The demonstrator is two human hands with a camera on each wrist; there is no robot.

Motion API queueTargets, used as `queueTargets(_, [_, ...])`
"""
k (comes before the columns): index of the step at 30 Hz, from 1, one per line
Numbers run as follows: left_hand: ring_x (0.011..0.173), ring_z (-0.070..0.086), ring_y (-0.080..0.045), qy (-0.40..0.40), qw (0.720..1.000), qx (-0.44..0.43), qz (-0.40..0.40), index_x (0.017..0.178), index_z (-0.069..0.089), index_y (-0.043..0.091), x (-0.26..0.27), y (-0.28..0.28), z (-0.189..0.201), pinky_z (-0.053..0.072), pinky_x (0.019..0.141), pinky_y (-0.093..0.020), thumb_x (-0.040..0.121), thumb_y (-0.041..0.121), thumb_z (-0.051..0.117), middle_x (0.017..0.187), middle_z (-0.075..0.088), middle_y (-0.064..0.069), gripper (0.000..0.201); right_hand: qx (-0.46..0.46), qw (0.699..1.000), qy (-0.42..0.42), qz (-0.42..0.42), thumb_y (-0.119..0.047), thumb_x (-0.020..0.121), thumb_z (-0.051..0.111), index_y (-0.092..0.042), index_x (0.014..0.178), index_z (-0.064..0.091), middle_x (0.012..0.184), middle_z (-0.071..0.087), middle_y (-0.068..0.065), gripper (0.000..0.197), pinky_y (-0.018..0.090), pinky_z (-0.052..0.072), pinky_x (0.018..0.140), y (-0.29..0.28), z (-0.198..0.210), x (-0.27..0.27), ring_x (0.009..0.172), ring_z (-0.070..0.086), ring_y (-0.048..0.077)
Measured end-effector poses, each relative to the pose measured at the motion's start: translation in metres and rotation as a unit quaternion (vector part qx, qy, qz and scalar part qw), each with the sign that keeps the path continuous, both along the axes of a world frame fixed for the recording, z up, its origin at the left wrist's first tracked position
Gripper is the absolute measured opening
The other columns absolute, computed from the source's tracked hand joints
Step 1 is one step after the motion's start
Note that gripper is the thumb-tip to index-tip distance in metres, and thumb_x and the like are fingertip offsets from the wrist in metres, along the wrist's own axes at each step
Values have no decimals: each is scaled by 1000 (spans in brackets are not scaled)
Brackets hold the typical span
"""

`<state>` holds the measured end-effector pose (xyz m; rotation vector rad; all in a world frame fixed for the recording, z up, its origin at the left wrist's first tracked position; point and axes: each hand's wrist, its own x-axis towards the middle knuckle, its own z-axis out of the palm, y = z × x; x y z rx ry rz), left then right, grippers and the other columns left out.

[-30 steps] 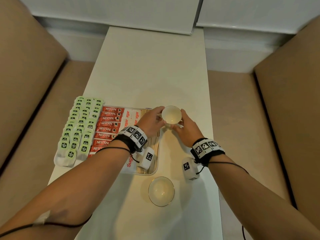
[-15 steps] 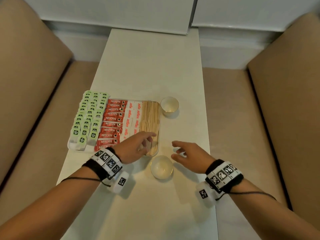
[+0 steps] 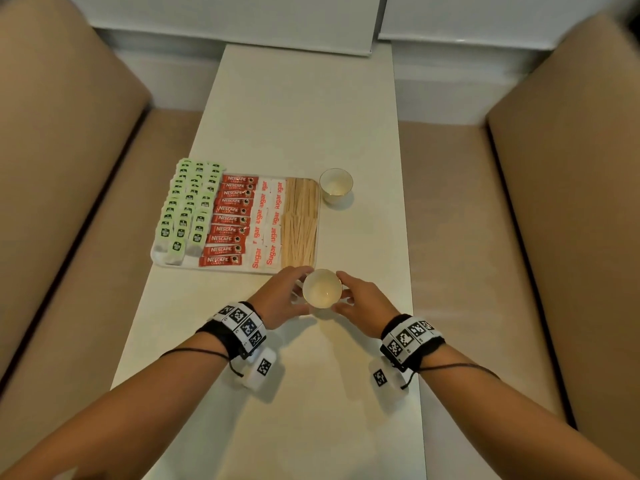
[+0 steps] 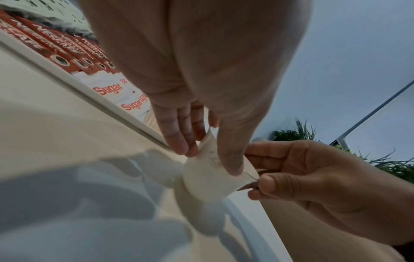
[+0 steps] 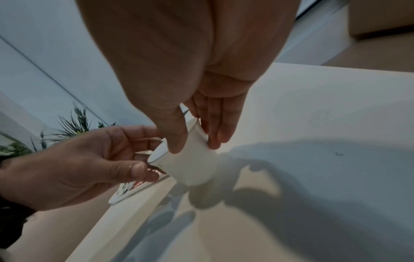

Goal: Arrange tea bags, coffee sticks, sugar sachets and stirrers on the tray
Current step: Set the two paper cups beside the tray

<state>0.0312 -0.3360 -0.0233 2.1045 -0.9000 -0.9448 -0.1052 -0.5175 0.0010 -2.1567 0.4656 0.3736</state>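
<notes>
Near white cup is being gripped between left hand and right hand (tray just beyond-left).

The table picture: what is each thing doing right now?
Near white ceramic cup: upright, empty, held by both hands.
Far white cup: upright, empty, beside tray.
White rectangular tray: filled in rows.
Left hand: gripping cup.
Right hand: gripping cup.
</notes>
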Motion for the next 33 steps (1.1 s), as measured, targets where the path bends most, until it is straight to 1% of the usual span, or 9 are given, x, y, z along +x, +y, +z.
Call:
queueTargets(6, [107,60,-17,-18,1000,-12,8,144,47,20,4,-17,0,54,94,-29,80,18,84,123,50,-2,74,4,1000,-13,-4,-6,95,64,-18,140,51,132,61,3,48,31,45,97,-7,7,10,108,54,14])
queueTargets(11, [99,59,-12,-51,998,-29,9,148,44,18,20,-39,5,53,94,-29,84,16,80,123,49,-1,74,-8,999,-41,-22,-13,90,74,-14,148,44,140,55,5,65,38,45,107,-24,13,23,115,54,16])
queueTargets(14, [97,57,-9,-77,996,-31,24,151,40,19,40,-60,12,50,90,-24,88,21,77,126,49,1,73,-19,996,-72,-45,-11,91,74,-12,147,45,138,55,8,63,32,43,103,-39,23,43,109,49,11])
queueTargets(18, [102,57,-12,-95,994,-32,41,151,39,21,65,-84,15,48,92,-28,90,24,75,124,49,4,72,-29,994,-85,-55,-9,93,70,-11,148,43,137,54,9,61,23,35,96,-58,30,72,108,46,10])
queueTargets(20, [102,58,-14,-94,993,-32,60,151,40,21,73,-93,13,48,93,-29,88,23,76,123,50,2,72,-31,995,-76,-56,-9,94,70,-11,148,43,136,54,9,61,23,35,96,-64,29,84,110,48,12])
queueTargets(23, [102,58,-15,-82,994,-25,75,150,41,20,82,-104,4,49,96,-30,88,20,77,126,50,-1,72,-32,996,-63,-61,-9,94,70,-12,147,44,136,56,10,59,28,39,103,-69,22,98,121,54,22])
queueTargets(27, [97,62,-12,-66,995,-24,75,147,45,23,89,-111,-13,54,97,-37,87,21,78,124,50,-1,69,-32,996,-44,-72,-10,94,70,-11,148,42,140,54,11,62,27,36,102,-73,6,107,128,52,26])
queueTargets(30, [95,63,-11,-64,995,-26,75,144,48,28,95,-114,-20,55,95,-38,87,22,77,121,50,0,65,-30,996,-48,-74,-12,93,71,-14,147,43,137,56,9,60,26,37,99,-75,0,112,125,54,24])
queueTargets(33, [93,64,-12,-66,996,-32,59,139,50,35,102,-118,-20,55,95,-38,87,24,76,117,49,0,59,-19,995,-53,-78,-12,95,69,-11,146,44,125,55,0,57,24,36,95,-78,1,116,113,52,15])
